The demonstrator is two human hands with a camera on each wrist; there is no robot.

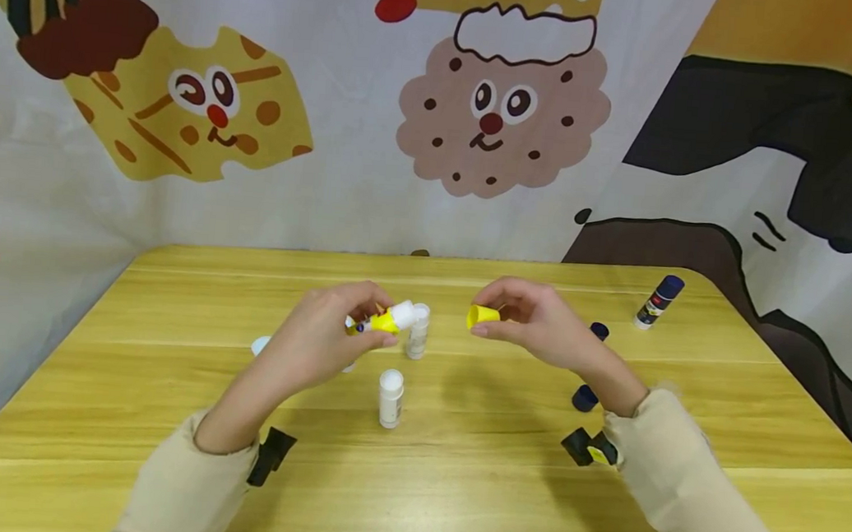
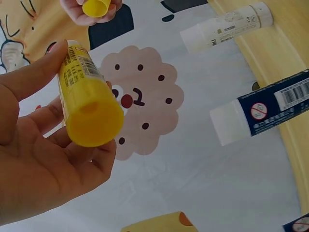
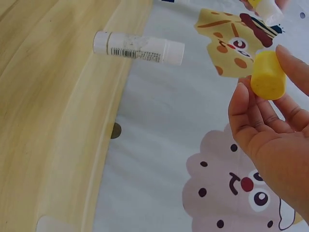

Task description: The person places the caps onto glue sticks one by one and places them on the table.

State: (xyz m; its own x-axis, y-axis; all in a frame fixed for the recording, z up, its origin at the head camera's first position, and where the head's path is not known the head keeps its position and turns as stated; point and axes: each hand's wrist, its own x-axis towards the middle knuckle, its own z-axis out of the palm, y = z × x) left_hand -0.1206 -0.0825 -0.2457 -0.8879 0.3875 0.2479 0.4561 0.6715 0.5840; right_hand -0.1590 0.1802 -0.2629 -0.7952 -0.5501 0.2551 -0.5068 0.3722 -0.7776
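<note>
A white curtain printed with cartoon food faces (image 1: 340,219) hangs behind my wood-grain worktop (image 1: 469,492). The fingers of my left hand (image 1: 317,333) are wrapped round a yellow glue stick (image 1: 385,322), held in the air above the worktop, its bare white end tilted up and to my right. Across from it, my right hand (image 1: 541,323) pinches a yellow cap (image 1: 482,316) between thumb and fingers, its open end turned toward the stick; cap and stick are well apart. Just beyond the stick's white end a white tube (image 1: 417,339) stands upright, and another white tube (image 1: 390,399) stands nearer me. My left wrist view also shows a navy tube with a white end (image 2: 263,108). Two small navy caps lie beside my right wrist, the nearer cap (image 1: 585,398) and the farther cap (image 1: 599,331). Farther out, a navy-topped tube (image 1: 658,302) stands near the worktop's far right corner.
</note>
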